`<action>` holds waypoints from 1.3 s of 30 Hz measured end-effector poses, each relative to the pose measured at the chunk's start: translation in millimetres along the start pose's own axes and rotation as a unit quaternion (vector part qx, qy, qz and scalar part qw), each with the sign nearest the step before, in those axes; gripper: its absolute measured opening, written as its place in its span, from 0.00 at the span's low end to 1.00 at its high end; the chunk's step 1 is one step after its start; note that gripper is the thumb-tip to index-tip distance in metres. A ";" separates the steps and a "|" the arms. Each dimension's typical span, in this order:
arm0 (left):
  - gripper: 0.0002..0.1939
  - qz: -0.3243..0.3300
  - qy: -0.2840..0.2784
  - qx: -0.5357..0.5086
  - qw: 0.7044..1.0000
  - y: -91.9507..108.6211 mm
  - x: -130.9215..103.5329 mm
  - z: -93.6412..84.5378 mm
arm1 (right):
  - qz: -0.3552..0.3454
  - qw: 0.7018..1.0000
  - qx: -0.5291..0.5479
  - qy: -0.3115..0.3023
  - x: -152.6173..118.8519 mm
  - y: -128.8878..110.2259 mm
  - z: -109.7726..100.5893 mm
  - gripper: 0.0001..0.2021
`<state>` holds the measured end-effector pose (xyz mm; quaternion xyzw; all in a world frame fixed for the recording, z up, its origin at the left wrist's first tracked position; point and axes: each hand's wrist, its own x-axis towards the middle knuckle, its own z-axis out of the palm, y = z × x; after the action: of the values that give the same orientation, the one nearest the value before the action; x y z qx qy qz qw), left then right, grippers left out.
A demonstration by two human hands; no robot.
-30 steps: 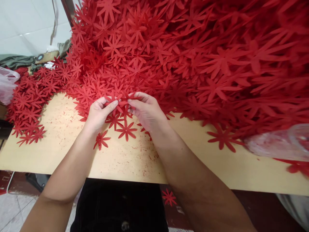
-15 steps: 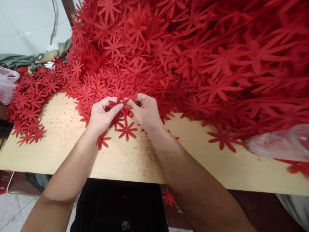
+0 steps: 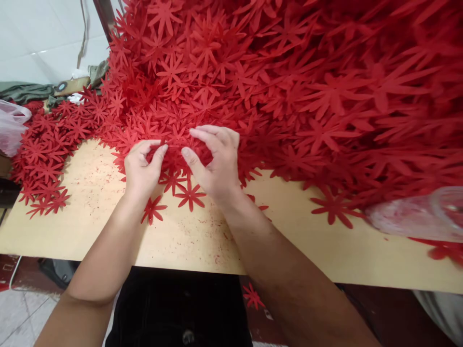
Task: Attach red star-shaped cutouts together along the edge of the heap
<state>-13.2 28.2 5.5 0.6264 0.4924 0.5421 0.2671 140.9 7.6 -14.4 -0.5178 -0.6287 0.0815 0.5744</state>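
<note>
A big heap of red flower-shaped cutouts (image 3: 202,86) with long narrow petals lies in front of my hands. My left hand (image 3: 142,166) is at the heap's near edge, thumb and forefinger closed on what looks like a red flower cutout, seen nearly edge-on and blending into the pile. To its right, my right hand (image 3: 219,161) is open, its thumb and fingers apart, with nothing visible between them. Below the hands, a loose flower cutout (image 3: 190,195) lies flat on the table. Another single cutout (image 3: 153,210) rests near my left wrist.
The pale wooden table (image 3: 289,231) is sprinkled with red specks. A clear plastic container (image 3: 408,217) lies at the right; a plastic bag (image 3: 12,125) sits at the far left. Dark green cloth (image 3: 29,91) lies by the tiled wall. One red cutout (image 3: 253,295) is below the table edge.
My hands have moved apart. The right hand has let go of the flower cutout both were pinching and opened its fingers; the left has shifted slightly left.
</note>
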 end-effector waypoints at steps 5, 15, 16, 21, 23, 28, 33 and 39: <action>0.14 -0.054 -0.074 -0.002 0.996 4.5 -10.5 8.3 | 0.151 0.952 0.247 -0.100 -4.8 -5.9 10.8 0.22; 0.29 -0.126 -0.170 -0.050 0.976 12.4 -11.1 12.8 | 0.230 0.874 0.414 -0.109 3.0 -12.4 8.6 0.18; 0.28 -0.124 -0.166 -0.059 0.977 12.9 -10.9 12.7 | 0.229 0.876 0.414 -0.099 3.6 -12.4 7.2 0.17; 0.27 -0.118 -0.132 -0.094 0.980 12.1 -0.7 2.2 | 0.249 0.892 0.377 0.005 10.0 2.7 -1.4 0.13; 0.25 -0.114 -0.102 -0.089 0.984 10.7 4.2 -2.5 | 0.262 0.893 0.364 0.038 12.1 9.3 -2.7 0.14; 0.15 -0.102 -0.138 -0.133 0.976 11.4 -1.0 3.6 | 0.269 0.893 0.360 0.010 9.6 4.8 3.2 0.18; 0.15 -0.135 -0.196 -0.159 0.958 8.0 -9.4 13.1 | 0.229 0.916 0.329 0.006 7.4 3.4 5.0 0.17; 0.17 -0.114 -0.174 -0.158 0.965 5.9 -7.5 10.3 | 0.216 0.929 0.299 -0.008 6.9 12.4 5.0 0.17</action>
<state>-1.0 21.3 4.7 0.6009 0.4147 0.4614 0.5040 145.1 20.8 -20.2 -0.4444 -0.4529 0.3921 0.6661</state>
